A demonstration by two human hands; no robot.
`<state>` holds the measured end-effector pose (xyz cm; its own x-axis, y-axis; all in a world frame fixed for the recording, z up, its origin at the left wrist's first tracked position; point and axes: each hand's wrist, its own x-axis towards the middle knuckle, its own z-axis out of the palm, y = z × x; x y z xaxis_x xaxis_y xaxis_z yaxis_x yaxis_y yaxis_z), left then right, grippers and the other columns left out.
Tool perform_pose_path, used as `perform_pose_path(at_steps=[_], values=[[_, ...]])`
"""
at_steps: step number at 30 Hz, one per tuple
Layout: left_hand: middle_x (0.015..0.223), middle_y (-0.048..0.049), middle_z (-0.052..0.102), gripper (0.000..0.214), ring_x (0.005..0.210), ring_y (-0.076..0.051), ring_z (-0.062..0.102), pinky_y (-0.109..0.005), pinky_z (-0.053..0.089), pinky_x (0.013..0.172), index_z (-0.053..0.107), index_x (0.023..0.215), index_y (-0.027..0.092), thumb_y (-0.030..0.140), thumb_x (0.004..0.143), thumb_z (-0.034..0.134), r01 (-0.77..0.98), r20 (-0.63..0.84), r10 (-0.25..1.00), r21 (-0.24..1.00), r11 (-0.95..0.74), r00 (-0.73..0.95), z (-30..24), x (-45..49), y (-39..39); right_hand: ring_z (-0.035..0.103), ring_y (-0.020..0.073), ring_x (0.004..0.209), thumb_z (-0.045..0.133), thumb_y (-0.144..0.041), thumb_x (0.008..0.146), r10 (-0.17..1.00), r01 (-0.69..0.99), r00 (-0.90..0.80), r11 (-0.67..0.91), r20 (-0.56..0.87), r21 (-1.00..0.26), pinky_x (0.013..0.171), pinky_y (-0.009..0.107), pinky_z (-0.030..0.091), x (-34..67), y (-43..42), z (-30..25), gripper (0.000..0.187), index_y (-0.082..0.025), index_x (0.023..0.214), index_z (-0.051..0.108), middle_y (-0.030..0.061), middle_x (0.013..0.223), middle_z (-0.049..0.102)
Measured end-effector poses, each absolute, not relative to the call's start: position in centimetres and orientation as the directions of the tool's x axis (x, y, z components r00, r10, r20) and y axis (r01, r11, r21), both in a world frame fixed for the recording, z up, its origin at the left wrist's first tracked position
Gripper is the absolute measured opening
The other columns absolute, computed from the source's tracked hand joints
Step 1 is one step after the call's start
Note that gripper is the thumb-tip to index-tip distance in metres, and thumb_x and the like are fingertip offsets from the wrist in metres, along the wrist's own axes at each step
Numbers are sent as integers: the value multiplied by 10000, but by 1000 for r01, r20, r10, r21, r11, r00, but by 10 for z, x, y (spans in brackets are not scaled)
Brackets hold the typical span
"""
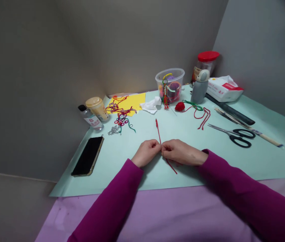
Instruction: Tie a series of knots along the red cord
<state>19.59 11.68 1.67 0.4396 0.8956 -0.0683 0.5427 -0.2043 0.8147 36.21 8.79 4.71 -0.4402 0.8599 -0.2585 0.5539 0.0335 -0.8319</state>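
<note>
The left hand and the right hand are meeting at the centre of the work area, near the middle of the table. Both are closing in a narrow pinch on a red cord, with the fingers curled over it. The exact finger placement is partly hidden by the hands themselves. The cord is lying nearly straight, with its upper end pointing far and slightly left and its lower tail hanging toward the near right, and it is held just above a pale green paper sheet. This sheet is lying over a lilac sheet, and magenta sleeves are covering both forearms.

To the left, a black smartphone is lying on the green sheet. Beyond it, metal jump rings and tangled coloured threads are resting near a yellow card. A bottle labelled B is standing beside a cup with a tan lid.

At the far edge, a clear plastic tub is holding craft materials, next to a white tissue. To the right, a red yarn ball is sitting near loose red and green thread, and black-handled scissors are lying open-bladed nearer the right edge.
</note>
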Motion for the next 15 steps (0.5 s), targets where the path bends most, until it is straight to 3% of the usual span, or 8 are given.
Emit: perform_pose_path(at_steps=[4, 7, 15], values=[[605, 26, 480, 215, 583, -93, 400, -205, 337, 547, 539, 642, 135, 308, 744, 464, 492, -111, 888, 859, -140, 447, 16, 196, 118, 406, 92, 451, 450, -115, 720, 883, 638, -449, 210, -136, -741, 465, 234, 248, 356, 80, 51, 161, -194, 582, 428, -29, 500, 472], [636, 14, 519, 204, 604, -96, 435, -214, 371, 581, 553, 655, 130, 300, 741, 481, 435, -114, 883, 894, -109, 456, 17, 196, 118, 395, 100, 474, 450, -114, 726, 876, 668, -466, 257, -123, -698, 483, 248, 230, 352, 75, 53, 171, -194, 575, 440, -23, 509, 468], [669, -12, 559, 174, 621, -105, 484, -220, 386, 573, 537, 665, 131, 298, 714, 529, 359, -181, 879, 933, 12, 441, 19, 196, 114, 354, 88, 484, 464, -151, 748, 783, 550, -616, 346, -89, -760, 478, 244, 241, 342, 56, 69, 182, -187, 571, 454, -37, 520, 445]])
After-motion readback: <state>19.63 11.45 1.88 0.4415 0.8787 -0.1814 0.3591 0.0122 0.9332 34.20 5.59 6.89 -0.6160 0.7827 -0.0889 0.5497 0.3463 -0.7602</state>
